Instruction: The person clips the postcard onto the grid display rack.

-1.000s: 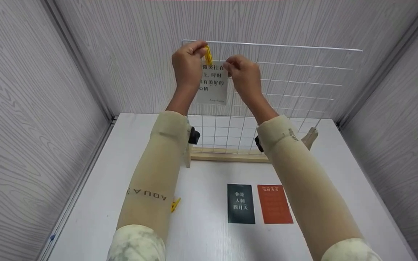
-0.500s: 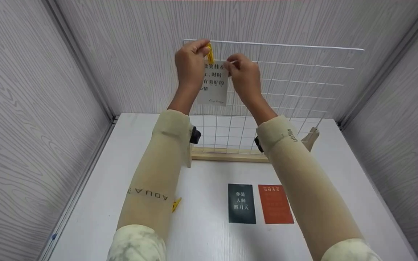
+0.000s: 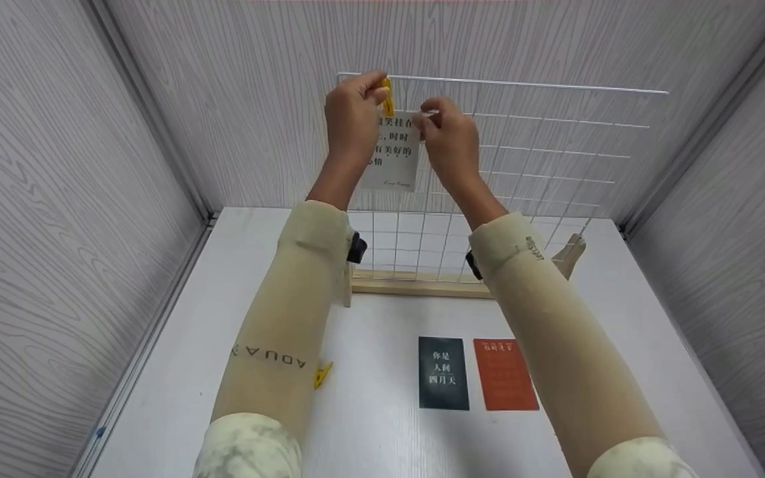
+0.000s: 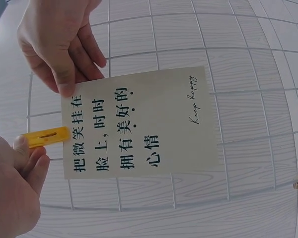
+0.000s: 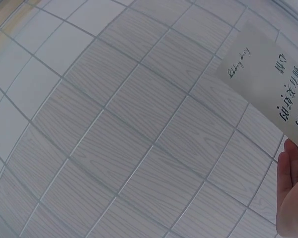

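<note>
A pale card (image 3: 396,156) with dark printed characters is held upright against the white wire grid (image 3: 522,149), near its top left. My left hand (image 3: 354,119) pinches a yellow clip (image 4: 45,136) whose tip meets the card's top edge in the left wrist view. At the card's top right corner, my right hand (image 3: 450,136) pinches it between thumb and fingers. The right wrist view shows the card (image 5: 260,74) in front of the grid, with the right hand's fingers (image 5: 284,168) at its edge.
On the white table (image 3: 376,425) lie a dark green card (image 3: 443,392) and a red card (image 3: 506,378), the latter partly behind the right sleeve. Another yellow clip (image 3: 321,376) shows beside the left sleeve. A wooden base (image 3: 416,287) supports the grid.
My left hand and the yellow clip have shifted slightly right along the card's top edge. The right hand keeps its pinch on the corner, nearly still.
</note>
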`<state>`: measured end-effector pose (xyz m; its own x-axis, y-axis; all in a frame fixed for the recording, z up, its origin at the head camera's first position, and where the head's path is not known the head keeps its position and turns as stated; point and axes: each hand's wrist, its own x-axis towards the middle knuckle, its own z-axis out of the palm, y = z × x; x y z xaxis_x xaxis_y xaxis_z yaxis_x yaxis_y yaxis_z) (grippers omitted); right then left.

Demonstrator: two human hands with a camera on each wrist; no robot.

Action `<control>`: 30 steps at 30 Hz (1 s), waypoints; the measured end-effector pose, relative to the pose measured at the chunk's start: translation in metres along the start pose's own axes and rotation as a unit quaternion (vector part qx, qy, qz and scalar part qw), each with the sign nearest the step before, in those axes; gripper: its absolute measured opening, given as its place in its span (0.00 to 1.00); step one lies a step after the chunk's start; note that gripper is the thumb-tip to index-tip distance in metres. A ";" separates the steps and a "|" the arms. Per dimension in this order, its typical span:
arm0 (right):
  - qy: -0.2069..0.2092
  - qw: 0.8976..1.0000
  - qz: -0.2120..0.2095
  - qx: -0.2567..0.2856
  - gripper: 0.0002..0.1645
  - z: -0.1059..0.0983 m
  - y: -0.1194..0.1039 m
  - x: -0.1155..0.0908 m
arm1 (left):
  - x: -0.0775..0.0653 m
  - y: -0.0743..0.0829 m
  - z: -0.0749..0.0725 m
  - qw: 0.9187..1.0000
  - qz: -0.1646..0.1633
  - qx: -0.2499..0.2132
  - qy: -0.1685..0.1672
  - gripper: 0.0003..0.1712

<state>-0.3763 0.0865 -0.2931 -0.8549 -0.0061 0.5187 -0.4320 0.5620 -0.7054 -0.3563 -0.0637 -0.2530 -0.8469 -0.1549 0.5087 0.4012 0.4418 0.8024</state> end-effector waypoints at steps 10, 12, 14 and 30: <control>0.018 0.999 -0.001 -0.033 0.13 -0.001 -0.001 -0.001 | -0.001 0.005 0.001 1.000 0.008 0.024 -0.015 0.18; 0.024 0.999 -0.004 -0.039 0.13 -0.002 0.000 -0.002 | -0.001 0.005 0.001 0.999 0.012 0.031 -0.018 0.19; 0.029 0.999 -0.010 -0.045 0.13 -0.002 0.001 -0.003 | -0.002 0.004 0.002 0.999 0.017 0.036 -0.020 0.19; 0.041 0.998 -0.034 0.014 0.14 -0.006 0.015 -0.022 | -0.013 -0.008 -0.002 0.999 0.011 -0.051 -0.001 0.19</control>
<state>-0.3627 0.0999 -0.3125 -0.7968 0.0252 0.6037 -0.4975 0.5394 -0.6793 -0.3477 -0.0674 -0.2653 -0.8383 -0.1451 0.5255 0.4523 0.3531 0.8190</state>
